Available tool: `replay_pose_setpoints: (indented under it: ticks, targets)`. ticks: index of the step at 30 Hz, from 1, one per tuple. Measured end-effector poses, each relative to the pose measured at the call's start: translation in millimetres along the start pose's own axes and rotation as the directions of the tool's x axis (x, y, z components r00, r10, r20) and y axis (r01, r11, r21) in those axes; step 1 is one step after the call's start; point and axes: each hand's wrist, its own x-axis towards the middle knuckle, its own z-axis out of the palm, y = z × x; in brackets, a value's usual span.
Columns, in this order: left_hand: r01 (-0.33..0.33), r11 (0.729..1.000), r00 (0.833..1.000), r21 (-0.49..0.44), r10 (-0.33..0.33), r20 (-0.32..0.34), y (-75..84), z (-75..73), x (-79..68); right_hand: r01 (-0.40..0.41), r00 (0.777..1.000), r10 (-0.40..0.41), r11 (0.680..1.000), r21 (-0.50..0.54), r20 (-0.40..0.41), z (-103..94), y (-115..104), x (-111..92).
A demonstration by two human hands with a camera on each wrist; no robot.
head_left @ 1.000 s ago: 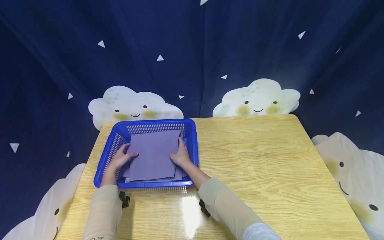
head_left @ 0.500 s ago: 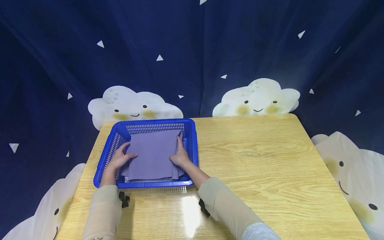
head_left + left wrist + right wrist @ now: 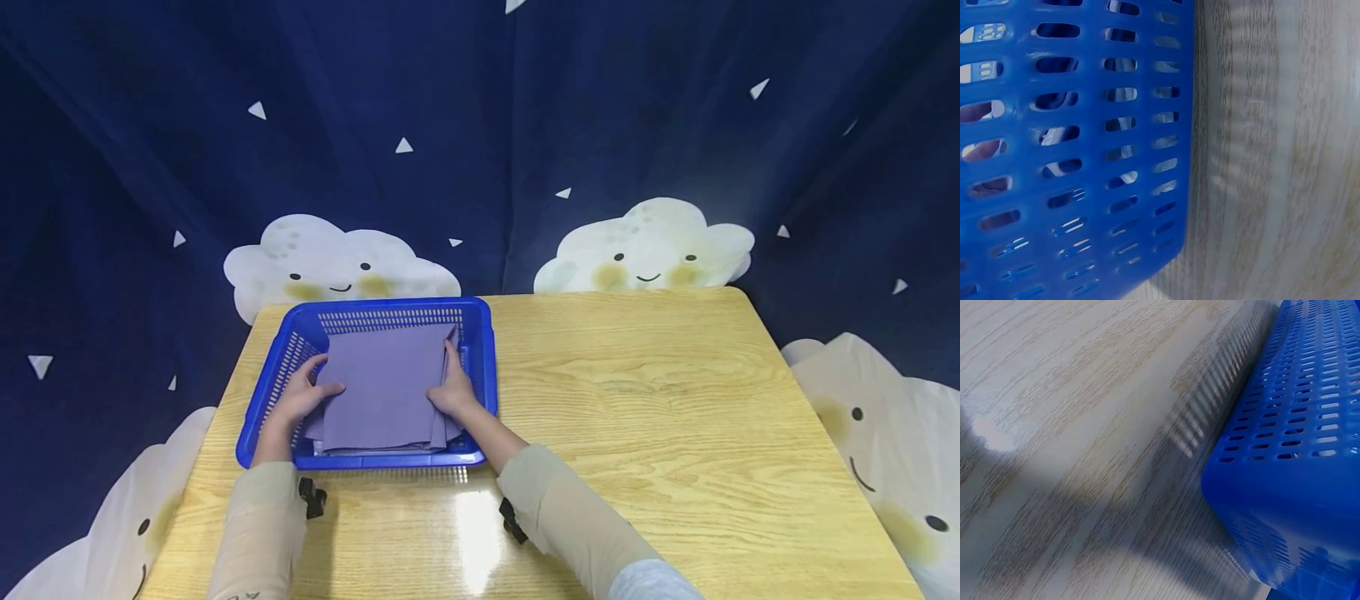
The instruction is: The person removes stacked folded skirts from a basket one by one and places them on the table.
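A stack of flat purple sheets [image 3: 382, 383] lies inside a blue plastic basket [image 3: 491, 367]. My left hand [image 3: 300, 396] grips the stack's left edge, its thumb on top and its fingers down at the side. At the opposite edge my right hand [image 3: 453, 390] holds the sheets the same way, thumb on the top face and fingers along the side. Layers show fanned out at the near right corner. Both wrist views show the perforated basket walls, and the hands are mostly hidden there behind the blue plastic [image 3: 1072, 137].
The basket stands at the left part of a wooden table [image 3: 637, 417], close to the back edge. Behind the table hangs a dark blue curtain [image 3: 480, 150] with white clouds and triangles. Wood surface [image 3: 1085, 425] runs along the basket's outer wall in the right wrist view.
The near right corner of the sheets has shifted slightly left, and more layers show there. My right hand has moved a little with it. The left hand stays almost in place.
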Motion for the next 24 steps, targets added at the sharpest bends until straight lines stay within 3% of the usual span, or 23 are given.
replay_pose_setpoints:
  ticks: [24]
  targets:
    - [-0.014,0.999,1.000,-0.038,0.014,-0.012,1.7,-1.2,-1.1,0.054,0.998,-0.054,0.999,0.007,0.008,-4.2,-1.1,-2.6]
